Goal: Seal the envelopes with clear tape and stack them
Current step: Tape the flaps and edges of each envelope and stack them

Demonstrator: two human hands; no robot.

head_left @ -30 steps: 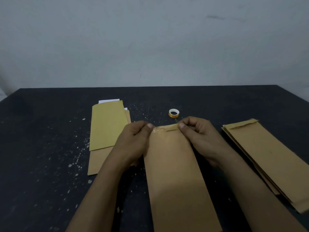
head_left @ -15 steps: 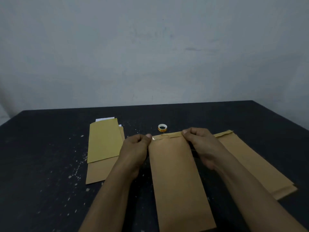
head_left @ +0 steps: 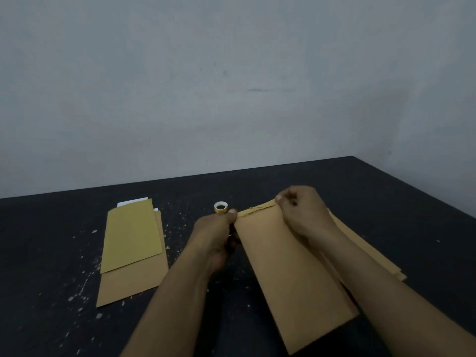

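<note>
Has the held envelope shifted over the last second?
Yes. Against the tape roll, the held envelope has shifted right: its top edge was in front of the roll, now wholly to its right.

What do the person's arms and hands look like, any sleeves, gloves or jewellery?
No sleeve shows on the left forearm or right forearm; both are bare to the frame's edge. The left hand and right hand wear no gloves, and no ring, watch or bracelet is visible in the dim light.
</note>
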